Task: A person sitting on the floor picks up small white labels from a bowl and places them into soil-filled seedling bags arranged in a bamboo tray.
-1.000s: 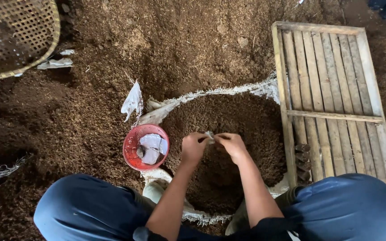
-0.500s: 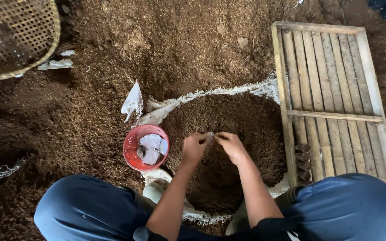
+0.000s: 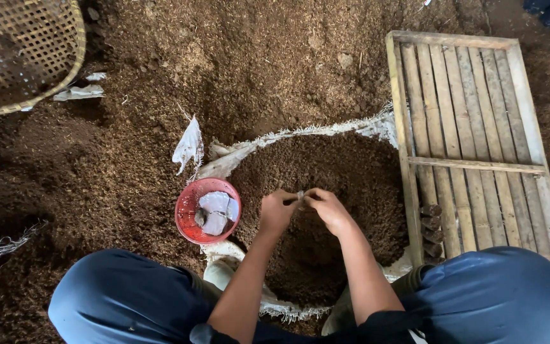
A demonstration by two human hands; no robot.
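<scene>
My left hand (image 3: 276, 212) and my right hand (image 3: 327, 208) meet fingertip to fingertip over an open white woven sack (image 3: 326, 130) full of dark brown soil (image 3: 338, 172). Between the fingers of both hands is a small pale item (image 3: 300, 195), too small to make out. A red plastic bowl (image 3: 189, 210) holding several small clear bags (image 3: 216, 212) stands just left of my left hand, at the sack's edge. My knees in blue trousers frame the sack on both sides.
A wooden slatted tray (image 3: 472, 114) lies to the right, with a few small dark filled pots (image 3: 431, 223) at its near left corner. A woven bamboo basket (image 3: 23, 54) sits top left. Loose brown soil and white scraps (image 3: 189, 145) cover the ground.
Both hands stay together above the soil, fingers shifting only slightly around the small item. Nothing else has moved.
</scene>
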